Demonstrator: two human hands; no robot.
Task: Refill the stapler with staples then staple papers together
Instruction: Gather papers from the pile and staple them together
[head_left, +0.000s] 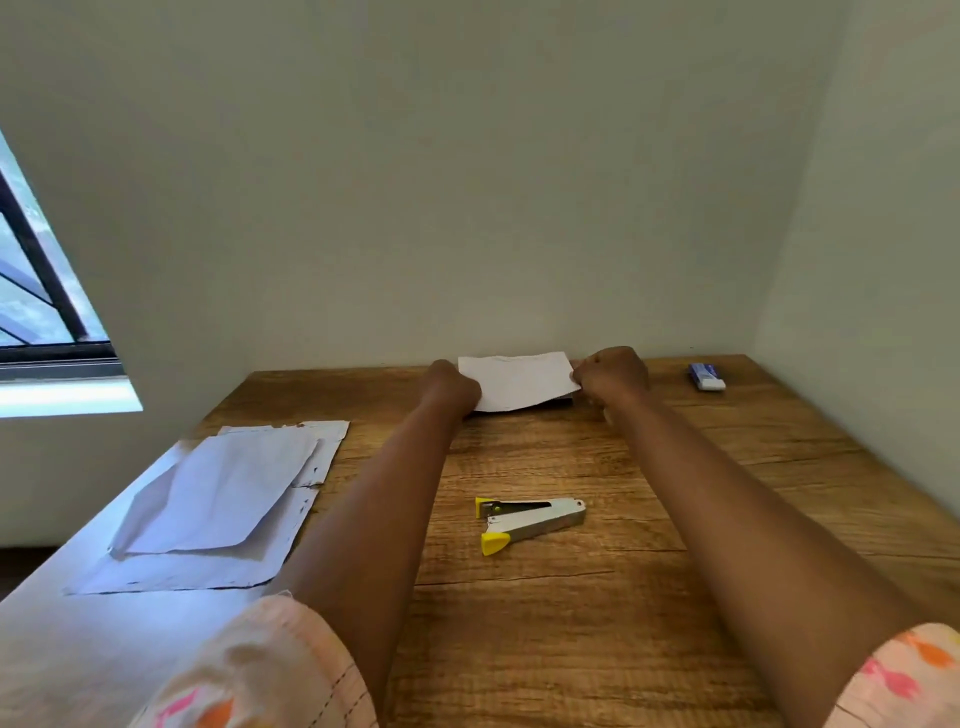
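Observation:
A small stack of white papers (517, 382) lies at the far edge of the wooden table (597, 597), close to the wall. My left hand (449, 387) grips its left edge and my right hand (613, 376) pinches its right edge. A metal stapler (530, 522) with yellow ends lies on its side in the middle of the table, between my forearms, its jaws apart. A small blue and white staple box (706, 376) sits at the far right.
Several loose white sheets (218, 499) lie overlapped on the left part of the table, reaching its left edge. Walls close the table in at the back and right. A window (36, 291) is on the left.

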